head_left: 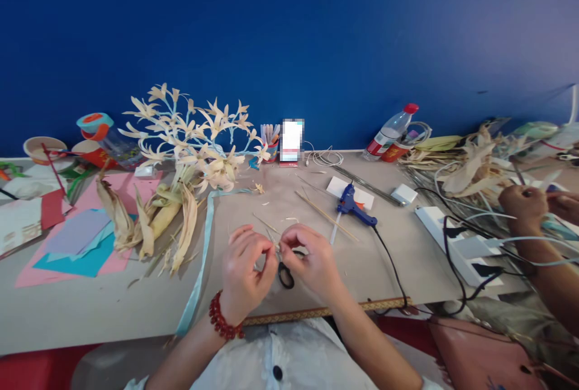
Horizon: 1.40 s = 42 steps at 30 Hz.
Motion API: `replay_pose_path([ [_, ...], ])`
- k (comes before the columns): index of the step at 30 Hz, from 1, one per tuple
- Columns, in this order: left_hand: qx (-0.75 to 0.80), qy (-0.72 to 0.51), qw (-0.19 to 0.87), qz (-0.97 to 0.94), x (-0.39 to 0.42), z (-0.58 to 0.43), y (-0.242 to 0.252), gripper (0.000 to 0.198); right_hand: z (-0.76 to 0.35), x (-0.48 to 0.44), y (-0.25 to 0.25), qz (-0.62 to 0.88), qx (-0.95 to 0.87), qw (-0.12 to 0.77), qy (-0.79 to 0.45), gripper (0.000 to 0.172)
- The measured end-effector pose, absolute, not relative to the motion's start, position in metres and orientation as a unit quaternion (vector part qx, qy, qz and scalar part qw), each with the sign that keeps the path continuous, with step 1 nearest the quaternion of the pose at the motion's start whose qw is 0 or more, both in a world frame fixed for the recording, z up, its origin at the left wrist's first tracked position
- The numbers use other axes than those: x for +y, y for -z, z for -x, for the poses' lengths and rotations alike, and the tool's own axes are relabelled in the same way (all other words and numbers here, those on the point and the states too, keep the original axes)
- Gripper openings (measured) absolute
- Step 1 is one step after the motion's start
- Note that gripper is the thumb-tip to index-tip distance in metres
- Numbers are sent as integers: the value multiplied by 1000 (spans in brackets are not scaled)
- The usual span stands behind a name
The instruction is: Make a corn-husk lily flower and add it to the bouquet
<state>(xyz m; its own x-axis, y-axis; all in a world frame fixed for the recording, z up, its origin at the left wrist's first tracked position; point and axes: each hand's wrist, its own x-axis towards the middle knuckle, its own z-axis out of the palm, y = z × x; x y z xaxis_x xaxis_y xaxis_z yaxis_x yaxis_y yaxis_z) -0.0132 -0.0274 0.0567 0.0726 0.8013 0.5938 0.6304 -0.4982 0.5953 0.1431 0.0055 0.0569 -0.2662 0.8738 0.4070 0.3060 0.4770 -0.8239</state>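
Note:
My left hand (244,269), with a red bead bracelet at the wrist, and my right hand (312,263) meet over the table's near middle. Both are closed in a pinch around a small thin pale piece between the fingertips, too small to name. Black-handled scissors (286,274) lie on the table just under and between the hands. A few thin wooden sticks (323,214) lie beyond the hands.
A blue glue gun (355,208) with a black cord lies right of the hands. Dried corn husks (154,221), a husk-flower branch (194,137), coloured paper (81,239) and a light blue ribbon (203,257) lie left. Another person's hands (529,206) work at the right among husks and cables.

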Motion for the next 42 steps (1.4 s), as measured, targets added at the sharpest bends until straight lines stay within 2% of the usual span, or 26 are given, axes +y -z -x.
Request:
replay_pose_path([
  [4,488,-492,72,-717,-27,15,-56,16,-159,7,-54,460,-696,463,-300,9],
  [10,483,-478,88,-729,-26,12,-56,16,-143,-2,-60,405,-718,425,-375,7],
  [20,488,-497,60,-715,-28,17,-56,16,-168,6,-54,483,-699,459,-260,9],
  [27,489,-474,75,-728,-28,14,-56,16,-146,-4,-63,424,-740,421,-309,3],
  [33,485,-507,86,-707,-29,18,-53,18,-161,3,-57,469,-732,440,-223,11],
  [36,500,-515,203,-666,-27,20,-51,14,-171,2,-57,465,-718,451,-255,10],
  [40,471,-502,492,-534,-23,19,-48,19,-169,1,-67,340,-749,414,-390,37],
  [42,430,-491,603,-459,-21,18,-45,20,-165,3,-72,295,-768,390,-413,37],
])
